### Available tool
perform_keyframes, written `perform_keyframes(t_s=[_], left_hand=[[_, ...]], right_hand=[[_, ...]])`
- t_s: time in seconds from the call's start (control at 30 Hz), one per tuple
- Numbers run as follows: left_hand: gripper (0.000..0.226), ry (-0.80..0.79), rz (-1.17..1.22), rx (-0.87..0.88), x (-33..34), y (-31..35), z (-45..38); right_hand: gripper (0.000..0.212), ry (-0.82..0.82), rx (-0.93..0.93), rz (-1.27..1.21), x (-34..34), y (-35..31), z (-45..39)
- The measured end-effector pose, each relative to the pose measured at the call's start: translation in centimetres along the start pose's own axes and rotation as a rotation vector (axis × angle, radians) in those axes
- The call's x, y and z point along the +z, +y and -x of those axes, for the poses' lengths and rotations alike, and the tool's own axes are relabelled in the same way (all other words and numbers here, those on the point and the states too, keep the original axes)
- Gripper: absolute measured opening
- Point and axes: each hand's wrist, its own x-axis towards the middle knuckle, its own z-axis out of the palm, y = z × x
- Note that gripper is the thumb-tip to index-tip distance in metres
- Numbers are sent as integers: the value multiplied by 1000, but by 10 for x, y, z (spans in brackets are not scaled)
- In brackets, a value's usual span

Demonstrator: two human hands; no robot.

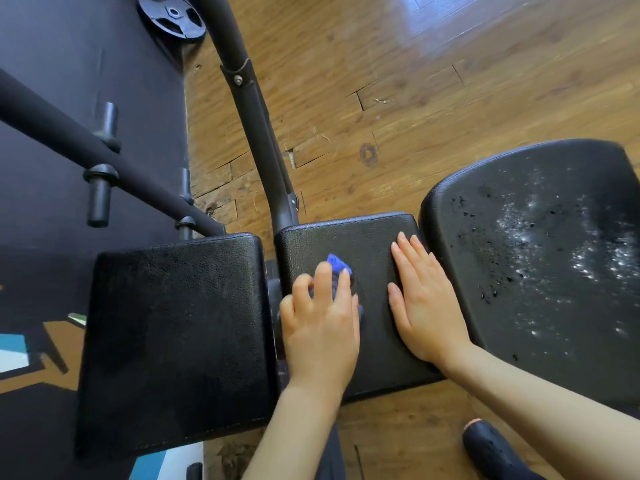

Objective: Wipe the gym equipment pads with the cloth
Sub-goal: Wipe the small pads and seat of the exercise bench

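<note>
Three black pads lie side by side. On the middle pad (360, 237) my left hand (320, 327) presses down with curled fingers on a bunched blue cloth (337, 264), most of which is hidden under the hand. My right hand (424, 303) rests flat on the same pad's right side, fingers straight. The left pad (173, 337) is a large black rectangle. The curved right pad (540, 258) carries white powdery marks and small pits.
A black metal frame tube (258, 133) rises from behind the middle pad over the wooden floor (398, 81). A bar with pegs (100, 199) and a weight plate (172, 16) sit over a black mat at left. My dark shoe (491, 452) is at bottom right.
</note>
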Motion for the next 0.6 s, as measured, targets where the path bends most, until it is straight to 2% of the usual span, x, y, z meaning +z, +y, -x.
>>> perform_keyframes(t_s=[0.1,0.27,0.43,0.6], left_hand=[[42,-8,5,52,-6,-4,26],[41,-9,-39,41,0,-4,-12],[41,36,-7,84,-8,-21,18],[42,6,-18,86,-2,-12,-17]], right_hand=[[58,7,-1,-1,-1,0,-1],[58,6,2,-1,-1,0,-1],[57,13,-5,-1,-1,-1,-1],[58,9,-1,2,-2,0,-1]])
